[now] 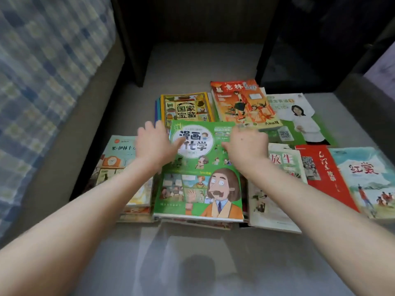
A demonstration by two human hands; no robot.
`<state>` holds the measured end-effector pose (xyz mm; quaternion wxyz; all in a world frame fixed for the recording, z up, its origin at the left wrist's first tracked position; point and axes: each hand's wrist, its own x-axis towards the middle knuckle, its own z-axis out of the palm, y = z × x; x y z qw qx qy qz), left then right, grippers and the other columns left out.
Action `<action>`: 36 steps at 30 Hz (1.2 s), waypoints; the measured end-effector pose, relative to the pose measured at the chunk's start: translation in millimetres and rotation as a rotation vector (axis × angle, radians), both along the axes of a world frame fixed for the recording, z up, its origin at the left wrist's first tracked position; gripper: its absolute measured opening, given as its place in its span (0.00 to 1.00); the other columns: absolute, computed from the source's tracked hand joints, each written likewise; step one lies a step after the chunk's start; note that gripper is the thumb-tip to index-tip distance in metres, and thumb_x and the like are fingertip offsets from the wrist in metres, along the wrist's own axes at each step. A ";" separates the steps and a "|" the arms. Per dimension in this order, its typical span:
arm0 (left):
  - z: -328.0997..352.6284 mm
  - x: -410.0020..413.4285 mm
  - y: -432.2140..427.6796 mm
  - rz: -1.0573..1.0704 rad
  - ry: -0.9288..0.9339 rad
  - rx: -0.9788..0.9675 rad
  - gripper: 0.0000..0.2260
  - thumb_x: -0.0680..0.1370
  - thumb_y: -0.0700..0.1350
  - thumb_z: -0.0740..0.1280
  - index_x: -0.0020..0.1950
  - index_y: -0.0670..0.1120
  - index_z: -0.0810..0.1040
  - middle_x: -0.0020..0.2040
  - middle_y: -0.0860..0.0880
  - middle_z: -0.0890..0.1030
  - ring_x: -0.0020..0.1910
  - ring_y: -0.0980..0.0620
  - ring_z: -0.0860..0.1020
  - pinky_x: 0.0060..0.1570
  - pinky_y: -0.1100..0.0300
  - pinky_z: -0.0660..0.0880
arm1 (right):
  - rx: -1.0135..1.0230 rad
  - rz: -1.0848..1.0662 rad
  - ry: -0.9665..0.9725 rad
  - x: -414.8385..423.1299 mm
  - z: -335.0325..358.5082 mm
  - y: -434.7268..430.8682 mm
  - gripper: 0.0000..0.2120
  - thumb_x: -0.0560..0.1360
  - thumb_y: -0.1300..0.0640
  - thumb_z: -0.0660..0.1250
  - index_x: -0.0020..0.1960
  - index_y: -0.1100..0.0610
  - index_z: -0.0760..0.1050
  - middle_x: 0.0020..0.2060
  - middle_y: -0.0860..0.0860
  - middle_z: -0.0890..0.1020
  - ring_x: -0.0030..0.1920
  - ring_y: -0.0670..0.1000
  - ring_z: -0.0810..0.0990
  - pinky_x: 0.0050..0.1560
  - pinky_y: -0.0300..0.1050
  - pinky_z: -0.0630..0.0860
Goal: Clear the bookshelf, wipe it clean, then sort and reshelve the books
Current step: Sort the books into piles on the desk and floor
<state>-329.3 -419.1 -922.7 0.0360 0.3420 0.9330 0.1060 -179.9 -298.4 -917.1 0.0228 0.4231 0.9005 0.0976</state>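
Note:
Several books lie spread flat on a grey surface [192, 263]. A green comic chemistry book [198, 189] tops a stack in the middle. My left hand [154, 144] lies over its upper left corner with the thumb on the cover. My right hand [245, 142] rests on its upper right part, fingers reaching over the far edge. A yellow book [186, 107] and an orange magazine [241, 103] lie behind it. To the right are a red book [322, 171] and a pale blue book [367, 180]. The dark empty shelf [203, 28] stands beyond.
A cream book with a clock picture [115, 165] lies at the left of the stack. A green and white book with a person on its cover [299, 118] sits at the back right. A blue checked cloth [42, 71] hangs along the left side.

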 end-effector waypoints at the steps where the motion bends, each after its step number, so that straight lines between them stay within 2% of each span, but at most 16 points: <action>1: 1.0 -7.0 0.5 0.000 0.012 0.074 0.29 0.77 0.63 0.61 0.67 0.41 0.68 0.63 0.40 0.72 0.62 0.41 0.70 0.58 0.49 0.70 | 0.119 0.096 0.059 -4.7 -0.5 -1.4 0.26 0.79 0.41 0.57 0.66 0.60 0.70 0.56 0.57 0.80 0.54 0.58 0.78 0.43 0.46 0.71; 3: 5.0 -18.6 5.2 -0.100 0.060 0.179 0.25 0.79 0.59 0.60 0.68 0.43 0.70 0.63 0.42 0.73 0.63 0.41 0.69 0.60 0.50 0.67 | 0.156 0.349 0.270 -13.7 -0.4 -7.4 0.27 0.78 0.42 0.60 0.71 0.58 0.68 0.63 0.60 0.76 0.63 0.61 0.74 0.58 0.54 0.72; 5: 9.7 -25.2 14.8 -0.209 0.071 0.233 0.21 0.80 0.55 0.61 0.67 0.44 0.72 0.63 0.43 0.74 0.63 0.42 0.69 0.61 0.51 0.66 | -0.087 0.486 0.150 -21.0 -5.8 -10.6 0.30 0.79 0.40 0.56 0.76 0.52 0.59 0.74 0.59 0.63 0.74 0.61 0.60 0.73 0.60 0.58; 7: 16.5 -31.6 27.8 -0.230 0.017 0.275 0.19 0.80 0.53 0.62 0.66 0.44 0.73 0.62 0.43 0.75 0.62 0.43 0.71 0.60 0.53 0.66 | -0.324 0.454 -0.108 -21.6 -17.2 -15.0 0.31 0.80 0.36 0.47 0.78 0.46 0.46 0.78 0.57 0.47 0.77 0.60 0.45 0.75 0.63 0.45; 11: 55.8 -37.0 48.5 -0.196 -0.131 0.289 0.16 0.80 0.49 0.62 0.65 0.43 0.73 0.61 0.44 0.76 0.61 0.45 0.73 0.59 0.54 0.67 | -0.433 0.394 -0.198 -22.3 -17.8 -18.9 0.30 0.81 0.38 0.46 0.78 0.44 0.42 0.78 0.56 0.41 0.77 0.59 0.38 0.74 0.63 0.38; 14: 112.3 -35.2 52.0 -0.200 -0.227 0.246 0.15 0.80 0.42 0.61 0.66 0.43 0.72 0.62 0.44 0.75 0.61 0.45 0.72 0.59 0.54 0.68 | -0.579 0.302 -0.448 -41.8 24.3 -15.3 0.31 0.81 0.41 0.52 0.78 0.43 0.42 0.78 0.54 0.41 0.77 0.59 0.42 0.75 0.62 0.48; 16: 140.5 -29.9 46.4 -0.200 -0.290 0.213 0.17 0.78 0.36 0.60 0.66 0.43 0.72 0.62 0.43 0.75 0.61 0.44 0.73 0.58 0.55 0.68 | -0.700 0.230 -0.478 -54.4 53.5 -20.6 0.28 0.81 0.46 0.56 0.78 0.44 0.51 0.77 0.54 0.55 0.75 0.59 0.59 0.67 0.56 0.66; 17: 194.4 -42.8 46.8 -0.203 -0.308 0.205 0.19 0.76 0.33 0.59 0.66 0.43 0.73 0.61 0.43 0.75 0.60 0.44 0.73 0.57 0.55 0.69 | -0.749 0.161 -0.361 -70.5 110.8 -16.7 0.24 0.81 0.48 0.56 0.76 0.47 0.60 0.74 0.55 0.65 0.70 0.58 0.69 0.59 0.51 0.72; 18: 196.3 -35.9 40.4 -0.221 -0.332 0.165 0.20 0.74 0.32 0.59 0.65 0.43 0.73 0.60 0.43 0.75 0.59 0.44 0.74 0.56 0.55 0.69 | -0.764 0.096 -0.225 -71.9 116.9 -21.6 0.19 0.81 0.51 0.57 0.71 0.50 0.67 0.68 0.55 0.73 0.64 0.57 0.75 0.53 0.48 0.74; 19: 211.7 -38.4 38.2 -0.218 -0.333 0.176 0.21 0.74 0.32 0.59 0.65 0.43 0.73 0.59 0.42 0.75 0.59 0.43 0.74 0.56 0.55 0.70 | -0.761 0.040 -0.067 -75.6 141.7 -26.1 0.16 0.80 0.54 0.58 0.66 0.53 0.73 0.62 0.54 0.78 0.59 0.57 0.78 0.49 0.46 0.75; 21: 249.8 -46.6 35.9 -0.211 -0.340 0.153 0.21 0.73 0.32 0.59 0.65 0.43 0.73 0.59 0.41 0.75 0.59 0.42 0.73 0.56 0.54 0.69 | -0.735 -0.016 0.069 -80.5 193.6 -26.5 0.12 0.79 0.57 0.59 0.57 0.55 0.78 0.53 0.53 0.83 0.49 0.55 0.81 0.45 0.45 0.78; 23: 313.6 -50.6 31.5 -0.180 -0.383 0.160 0.21 0.74 0.32 0.59 0.65 0.42 0.73 0.60 0.40 0.76 0.60 0.41 0.73 0.59 0.52 0.70 | -0.738 -0.043 0.130 -75.4 266.8 -26.0 0.10 0.79 0.57 0.60 0.50 0.55 0.81 0.47 0.50 0.84 0.43 0.51 0.82 0.43 0.44 0.79; 26: 421.9 -61.5 37.0 -0.180 -0.367 0.212 0.21 0.74 0.31 0.58 0.66 0.42 0.73 0.61 0.41 0.76 0.61 0.42 0.74 0.61 0.50 0.69 | -0.785 -0.102 0.307 -72.0 391.2 -11.8 0.10 0.79 0.55 0.61 0.46 0.54 0.81 0.43 0.47 0.83 0.42 0.49 0.81 0.41 0.43 0.77; 30: 540.0 -68.7 44.8 -0.262 -0.342 0.192 0.21 0.75 0.32 0.58 0.67 0.44 0.72 0.61 0.44 0.75 0.62 0.46 0.73 0.62 0.54 0.69 | -0.873 -0.208 0.605 -69.7 536.5 4.9 0.12 0.76 0.54 0.63 0.35 0.50 0.77 0.35 0.49 0.83 0.40 0.53 0.82 0.45 0.52 0.80; 32: 605.4 -84.5 57.9 -0.301 -0.281 0.203 0.21 0.75 0.33 0.59 0.67 0.45 0.72 0.61 0.45 0.76 0.62 0.47 0.73 0.61 0.57 0.68 | -0.914 -0.261 0.745 -73.9 615.3 22.2 0.10 0.75 0.55 0.64 0.36 0.51 0.79 0.33 0.50 0.84 0.38 0.52 0.83 0.46 0.53 0.81; 36: 683.0 -109.6 90.9 -0.295 -0.200 0.256 0.18 0.78 0.35 0.59 0.67 0.45 0.72 0.61 0.46 0.76 0.62 0.47 0.72 0.60 0.58 0.68 | -0.941 -0.277 0.905 -78.9 706.5 57.7 0.08 0.77 0.57 0.64 0.41 0.54 0.80 0.34 0.51 0.84 0.36 0.48 0.83 0.46 0.49 0.81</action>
